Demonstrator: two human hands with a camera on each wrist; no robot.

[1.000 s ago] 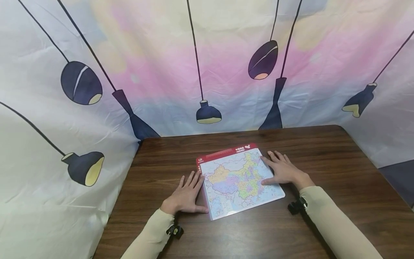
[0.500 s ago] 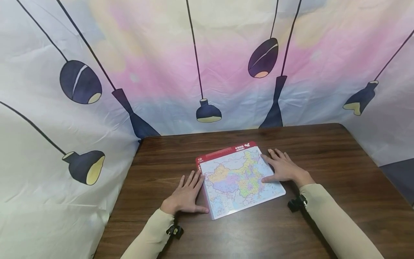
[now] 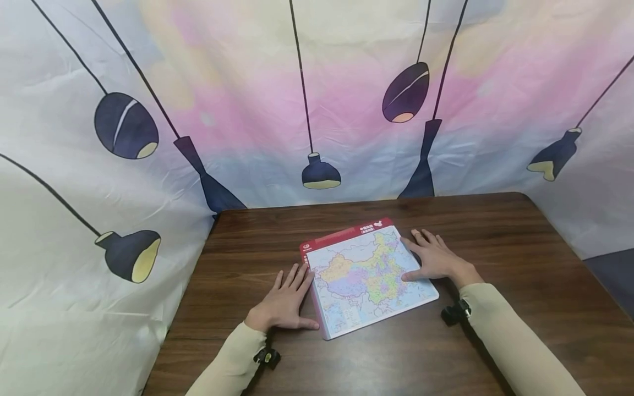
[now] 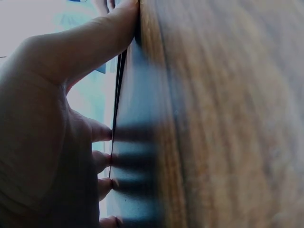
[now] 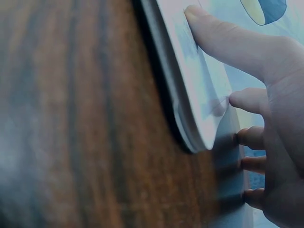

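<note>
A flat map board [image 3: 364,275] with a red top band lies on the dark wooden table [image 3: 495,231]. My left hand [image 3: 283,301] lies flat on the table at the board's left edge, fingers straight, thumb along the near left corner. My right hand [image 3: 436,259] lies flat at the board's right edge, with its thumb on the map surface and its fingers spread by the far right corner. In the right wrist view the thumb [image 5: 228,40] presses the board's top [image 5: 190,85]. In the left wrist view my left hand [image 4: 47,128] presses on the wood, fingertips down.
A printed curtain [image 3: 317,99] with lamp drawings hangs close round the table's back and both sides. Bare table wood [image 3: 386,357] lies in front of the board. A small black clip sits on each sleeve near the wrist.
None in the hands or the board; only the head view has shifted slightly.
</note>
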